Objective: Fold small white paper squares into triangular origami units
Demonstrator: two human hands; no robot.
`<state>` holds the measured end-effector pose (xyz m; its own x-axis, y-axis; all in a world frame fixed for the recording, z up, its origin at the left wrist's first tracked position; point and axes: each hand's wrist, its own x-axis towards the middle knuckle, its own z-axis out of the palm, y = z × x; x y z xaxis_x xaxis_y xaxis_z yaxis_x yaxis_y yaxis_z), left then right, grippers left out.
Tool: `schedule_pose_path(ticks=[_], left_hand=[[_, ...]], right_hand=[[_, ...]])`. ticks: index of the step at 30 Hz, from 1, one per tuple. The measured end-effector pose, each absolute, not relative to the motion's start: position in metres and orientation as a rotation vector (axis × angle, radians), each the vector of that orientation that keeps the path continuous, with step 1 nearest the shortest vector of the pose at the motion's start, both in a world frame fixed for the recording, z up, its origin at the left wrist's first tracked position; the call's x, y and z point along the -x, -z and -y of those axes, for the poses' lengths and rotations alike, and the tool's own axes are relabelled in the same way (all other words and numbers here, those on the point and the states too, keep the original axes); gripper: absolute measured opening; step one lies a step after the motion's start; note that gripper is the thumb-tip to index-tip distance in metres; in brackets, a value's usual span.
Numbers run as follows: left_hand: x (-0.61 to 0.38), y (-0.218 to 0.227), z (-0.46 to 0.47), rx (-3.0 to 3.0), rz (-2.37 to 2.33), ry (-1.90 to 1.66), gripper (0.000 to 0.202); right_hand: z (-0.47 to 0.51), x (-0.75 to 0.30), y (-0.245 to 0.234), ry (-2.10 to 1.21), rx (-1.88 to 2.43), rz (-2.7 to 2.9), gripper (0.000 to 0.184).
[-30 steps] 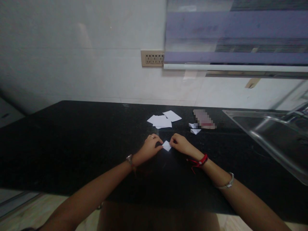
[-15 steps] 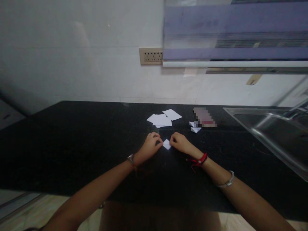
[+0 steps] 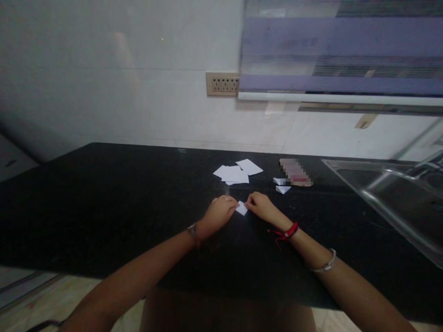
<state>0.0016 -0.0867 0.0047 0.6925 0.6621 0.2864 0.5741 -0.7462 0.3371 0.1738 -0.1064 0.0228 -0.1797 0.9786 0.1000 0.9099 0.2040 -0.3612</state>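
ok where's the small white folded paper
In the head view, the small white folded paper sits centre frame, pinched between the left hand and right hand, just below the loose white sheets.

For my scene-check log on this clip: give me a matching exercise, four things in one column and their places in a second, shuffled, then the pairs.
Things:
1. small paper
2. paper stack
3. sink
4. socket

Places:
a. on the wall
b. set in the counter, far right
c. between left hand and right hand
d. loose on the counter, beyond the hands

Pairs: 1-c; 2-d; 3-b; 4-a
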Motion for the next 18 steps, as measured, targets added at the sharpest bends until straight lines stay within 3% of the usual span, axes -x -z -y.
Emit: schedule_pose_path(ticks=[18], left_hand=[[-0.0021,-0.0039,0.0915,-2.788,-0.908,-0.570,0.029]], right_hand=[[0.1096,-0.1701,-0.0186,-0.108,1.928,2.297,0.021]])
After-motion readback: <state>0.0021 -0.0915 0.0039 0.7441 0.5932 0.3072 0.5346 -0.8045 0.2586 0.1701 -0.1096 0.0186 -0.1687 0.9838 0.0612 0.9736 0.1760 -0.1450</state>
